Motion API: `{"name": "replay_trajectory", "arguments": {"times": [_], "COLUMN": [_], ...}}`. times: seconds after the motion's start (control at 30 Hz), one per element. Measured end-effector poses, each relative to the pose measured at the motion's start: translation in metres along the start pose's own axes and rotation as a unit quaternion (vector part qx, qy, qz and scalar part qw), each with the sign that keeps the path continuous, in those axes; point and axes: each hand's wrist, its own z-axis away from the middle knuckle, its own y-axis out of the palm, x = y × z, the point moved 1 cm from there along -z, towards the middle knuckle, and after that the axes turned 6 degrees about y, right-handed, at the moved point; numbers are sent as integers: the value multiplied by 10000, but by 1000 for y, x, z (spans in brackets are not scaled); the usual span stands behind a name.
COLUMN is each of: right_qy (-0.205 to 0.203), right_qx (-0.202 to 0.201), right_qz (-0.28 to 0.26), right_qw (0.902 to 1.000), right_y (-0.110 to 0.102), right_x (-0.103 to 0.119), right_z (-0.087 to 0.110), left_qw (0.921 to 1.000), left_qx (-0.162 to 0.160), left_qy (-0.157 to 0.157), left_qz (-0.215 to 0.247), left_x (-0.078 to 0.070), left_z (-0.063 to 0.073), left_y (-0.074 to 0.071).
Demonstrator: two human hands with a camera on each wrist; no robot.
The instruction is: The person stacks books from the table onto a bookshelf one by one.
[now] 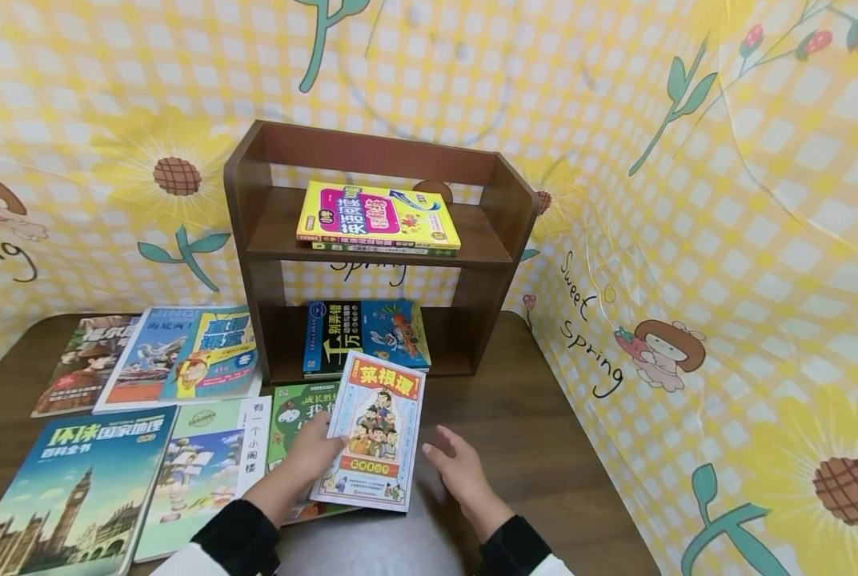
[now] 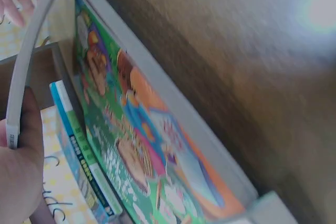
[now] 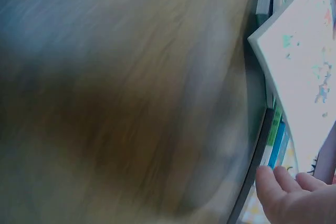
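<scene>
My left hand grips the left edge of a light blue book with a red and yellow title and cartoon figures. The book is tilted, held above a green book that it partly covers. In the left wrist view the held book's edge runs between thumb and fingers, with the green book's cover below. My right hand is just off the book's right side, fingers spread and holding nothing. In the right wrist view its fingers appear near the book's white face.
A brown two-tier shelf stands behind the hands. Yellow books lie on its upper tier, blue books on its lower one. Several magazines and books, including a teal one, cover the table's left side. Patterned cloth lines the walls.
</scene>
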Motion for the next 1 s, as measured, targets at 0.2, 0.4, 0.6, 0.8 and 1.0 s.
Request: {"name": "replay_trajectory", "arguments": {"times": [0.2, 0.4, 0.6, 0.8, 1.0], "right_qy": [533, 700, 801, 570, 674], "right_qx": [800, 1155, 742, 435, 817], "right_qz": [-1167, -1675, -1742, -1515, -1962], "right_qw": [9885, 9766, 9786, 9859, 9748], "right_y": [20, 34, 36, 30, 17], "right_x": [8, 17, 24, 30, 38], "right_z": [-5, -1, 1, 1, -2], "left_qw": [9990, 9958, 9957, 9888, 9814], "left_qx": [68, -85, -258, -366, -77], "left_qy": [-107, -203, -58, 33, 186], "left_qz": [439, 894, 885, 1447, 1912], "left_x": [-5, -9, -11, -14, -13], "left_z": [8, 17, 22, 27, 31], "left_y": [-17, -22, -16, -8, -8]}}
